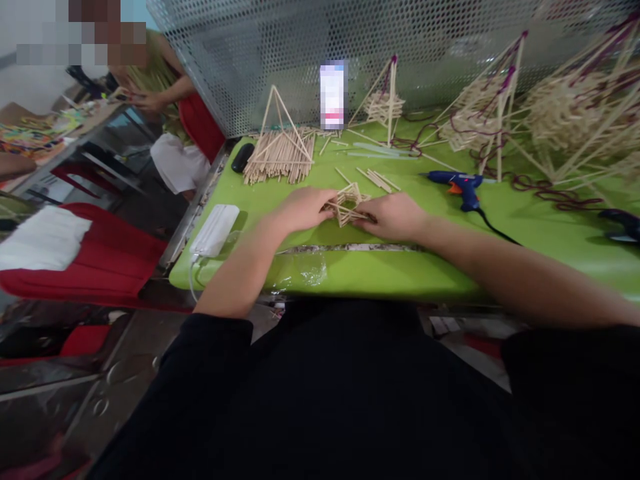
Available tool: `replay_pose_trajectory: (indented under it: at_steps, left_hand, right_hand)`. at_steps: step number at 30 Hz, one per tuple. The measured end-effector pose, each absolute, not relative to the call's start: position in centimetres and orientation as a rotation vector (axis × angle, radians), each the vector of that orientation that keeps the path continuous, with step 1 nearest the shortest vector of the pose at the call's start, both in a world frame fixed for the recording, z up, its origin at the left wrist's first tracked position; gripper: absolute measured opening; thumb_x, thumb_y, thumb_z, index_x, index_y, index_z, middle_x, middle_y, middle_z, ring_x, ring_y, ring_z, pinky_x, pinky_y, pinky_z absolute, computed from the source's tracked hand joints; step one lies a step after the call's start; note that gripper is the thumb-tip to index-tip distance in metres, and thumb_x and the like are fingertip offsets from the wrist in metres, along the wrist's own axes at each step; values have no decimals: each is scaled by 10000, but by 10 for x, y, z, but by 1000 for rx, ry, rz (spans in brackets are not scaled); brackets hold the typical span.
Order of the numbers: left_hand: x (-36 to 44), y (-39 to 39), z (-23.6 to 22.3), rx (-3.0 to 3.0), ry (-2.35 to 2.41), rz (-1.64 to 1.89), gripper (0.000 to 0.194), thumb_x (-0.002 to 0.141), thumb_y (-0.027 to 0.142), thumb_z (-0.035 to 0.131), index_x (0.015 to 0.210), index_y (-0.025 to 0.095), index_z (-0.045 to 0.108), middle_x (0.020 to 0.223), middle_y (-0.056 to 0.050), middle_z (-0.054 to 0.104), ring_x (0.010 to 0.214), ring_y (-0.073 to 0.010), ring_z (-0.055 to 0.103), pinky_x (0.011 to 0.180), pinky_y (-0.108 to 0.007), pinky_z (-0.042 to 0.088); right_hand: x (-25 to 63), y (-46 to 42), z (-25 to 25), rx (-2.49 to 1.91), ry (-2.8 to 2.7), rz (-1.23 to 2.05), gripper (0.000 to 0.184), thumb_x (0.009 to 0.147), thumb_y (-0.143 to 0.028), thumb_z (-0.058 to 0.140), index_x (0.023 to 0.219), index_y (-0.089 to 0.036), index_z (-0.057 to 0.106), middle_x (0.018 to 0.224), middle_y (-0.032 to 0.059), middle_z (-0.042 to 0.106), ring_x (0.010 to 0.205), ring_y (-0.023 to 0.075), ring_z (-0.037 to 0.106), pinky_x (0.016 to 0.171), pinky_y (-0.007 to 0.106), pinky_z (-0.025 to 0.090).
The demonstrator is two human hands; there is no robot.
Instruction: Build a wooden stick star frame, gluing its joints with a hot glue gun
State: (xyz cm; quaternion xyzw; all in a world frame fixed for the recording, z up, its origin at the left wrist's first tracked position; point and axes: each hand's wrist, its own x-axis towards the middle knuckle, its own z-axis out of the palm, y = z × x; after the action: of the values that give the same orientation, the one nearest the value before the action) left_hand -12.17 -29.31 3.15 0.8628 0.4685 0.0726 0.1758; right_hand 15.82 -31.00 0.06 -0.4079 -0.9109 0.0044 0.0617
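Note:
A small star-shaped frame of stacked wooden sticks (345,212) lies on the green padded tabletop (380,273). My left hand (307,208) grips its left side, fingers closed on the sticks. On its right side, my right hand (393,217) pinches the frame, with its fingertips partly hidden. Just behind the frame are several loose sticks (377,180). A blue glue gun (463,187) rests to the right of my right hand, its black cord trailing toward me.
Behind my left hand, a pile of sticks (280,160) lies under a stick pyramid (274,120). A lit phone (333,97) leans on the perforated metal panel (280,60). Finished stick structures (475,120) stand at right. A white power bank (215,230) sits left. Another person sits at far left.

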Motion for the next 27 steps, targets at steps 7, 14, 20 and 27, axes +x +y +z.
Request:
replay_pose_trajectory:
  at_steps: [7,14,20,27]
  left_hand:
    - [-124,-298,46,2507,1305,120,300,1094,456,726,1229,232,873,1218,-105,896,968,-257,770,869,-424,548]
    - [-123,-303,52,2454,1270,280,285,1123,335,675,1227,223,915,1391,-109,868,1171,-266,783,1081,-495,595]
    - [-120,-300,46,2499,1297,271,231,1104,296,710,1172,211,913,1211,-108,861,1057,-250,749,1016,-477,593]
    - [-123,-297,40,2549,1282,266,207,1100,383,744,1140,222,867,1203,-104,853,1040,-261,746,937,-469,563]
  right_hand:
    - [161,-307,1,-1214,-2775,-26,400,1157,-531,577,1161,-234,844,1052,99,884,818,272,713,692,381,290]
    - [170,-303,-4,-1109,-2740,8,427,1175,-555,554,1129,-242,841,1022,85,876,812,262,703,695,381,314]
    - [171,-303,-5,-1043,-2666,7,502,1216,-527,458,1148,-211,842,1036,118,882,809,262,703,701,388,321]
    - [170,-303,-5,-1125,-2676,-10,479,1176,-547,499,1273,-204,820,917,116,856,737,279,693,706,385,347]
